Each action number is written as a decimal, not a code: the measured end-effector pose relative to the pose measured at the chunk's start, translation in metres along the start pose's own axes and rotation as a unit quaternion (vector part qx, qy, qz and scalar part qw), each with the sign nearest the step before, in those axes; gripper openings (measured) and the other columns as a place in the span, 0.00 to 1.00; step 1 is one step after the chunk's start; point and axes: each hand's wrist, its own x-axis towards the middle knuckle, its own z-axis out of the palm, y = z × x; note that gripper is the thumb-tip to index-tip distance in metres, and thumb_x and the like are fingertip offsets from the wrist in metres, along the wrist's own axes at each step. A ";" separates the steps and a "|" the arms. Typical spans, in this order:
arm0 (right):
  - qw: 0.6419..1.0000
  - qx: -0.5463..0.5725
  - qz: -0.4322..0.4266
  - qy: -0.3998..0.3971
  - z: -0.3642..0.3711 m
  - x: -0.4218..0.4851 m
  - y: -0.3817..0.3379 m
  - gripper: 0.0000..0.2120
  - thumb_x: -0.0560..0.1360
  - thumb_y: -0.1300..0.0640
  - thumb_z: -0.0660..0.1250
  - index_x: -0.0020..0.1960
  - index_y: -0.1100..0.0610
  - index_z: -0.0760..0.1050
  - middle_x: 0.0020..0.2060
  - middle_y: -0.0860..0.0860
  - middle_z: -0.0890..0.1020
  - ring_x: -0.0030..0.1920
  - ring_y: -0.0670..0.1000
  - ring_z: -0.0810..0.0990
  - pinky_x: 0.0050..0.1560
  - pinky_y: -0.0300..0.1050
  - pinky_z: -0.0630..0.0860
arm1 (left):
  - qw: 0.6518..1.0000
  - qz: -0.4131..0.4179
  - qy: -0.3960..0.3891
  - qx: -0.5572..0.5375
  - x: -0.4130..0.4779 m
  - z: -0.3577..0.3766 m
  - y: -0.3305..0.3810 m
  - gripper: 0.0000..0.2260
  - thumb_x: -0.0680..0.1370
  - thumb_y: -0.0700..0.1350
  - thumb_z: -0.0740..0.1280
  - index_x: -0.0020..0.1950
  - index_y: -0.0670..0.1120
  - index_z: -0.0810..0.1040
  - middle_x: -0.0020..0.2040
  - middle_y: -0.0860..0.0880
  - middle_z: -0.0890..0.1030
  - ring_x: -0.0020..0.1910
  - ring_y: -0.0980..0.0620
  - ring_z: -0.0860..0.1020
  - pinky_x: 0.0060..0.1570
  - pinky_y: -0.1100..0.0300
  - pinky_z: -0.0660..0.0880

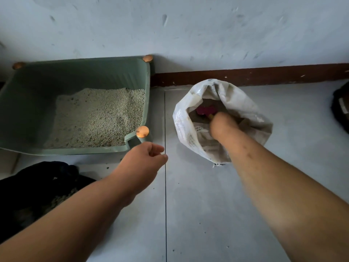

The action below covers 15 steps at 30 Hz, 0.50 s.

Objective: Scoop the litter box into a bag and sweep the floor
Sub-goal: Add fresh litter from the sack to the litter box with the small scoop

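Observation:
A green litter box (22, 103) with copper corner knobs stands against the wall at the left, holding pale grey litter (98, 116). To its right, a white woven bag (190, 129) stands open on the floor. My right hand (221, 127) is inside the bag's mouth and grips the wooden handle of a pink scoop (205, 110), whose head points down into the bag. My left hand (145, 159) hovers over the floor by the box's near right corner, fingers loosely curled, holding nothing.
Dark cloth (37, 188) with some spilled litter lies at the lower left. A black object (341, 108) sits at the right edge. A brown skirting board (245, 76) runs along the wall behind the bag. Grey tiled floor (198, 214) spreads in front.

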 end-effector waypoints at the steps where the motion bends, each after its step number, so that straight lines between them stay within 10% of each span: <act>1: 1.000 0.009 0.016 0.005 0.001 -0.002 -0.001 0.16 0.79 0.59 0.59 0.66 0.59 0.73 0.59 0.59 0.77 0.60 0.60 0.76 0.53 0.49 0.72 | 1.000 0.001 0.001 0.000 -0.001 -0.001 -0.001 0.11 0.78 0.46 0.68 0.61 0.50 0.79 0.53 0.53 0.82 0.51 0.55 0.80 0.48 0.58 0.76; 15: 0.980 0.110 -0.027 0.163 0.016 -0.063 0.055 0.12 0.82 0.56 0.56 0.57 0.63 0.73 0.50 0.62 0.81 0.51 0.62 0.80 0.43 0.46 0.70 | 0.999 0.018 0.019 -0.021 -0.014 -0.010 0.005 0.11 0.79 0.45 0.68 0.61 0.47 0.79 0.53 0.53 0.81 0.51 0.55 0.79 0.53 0.55 0.75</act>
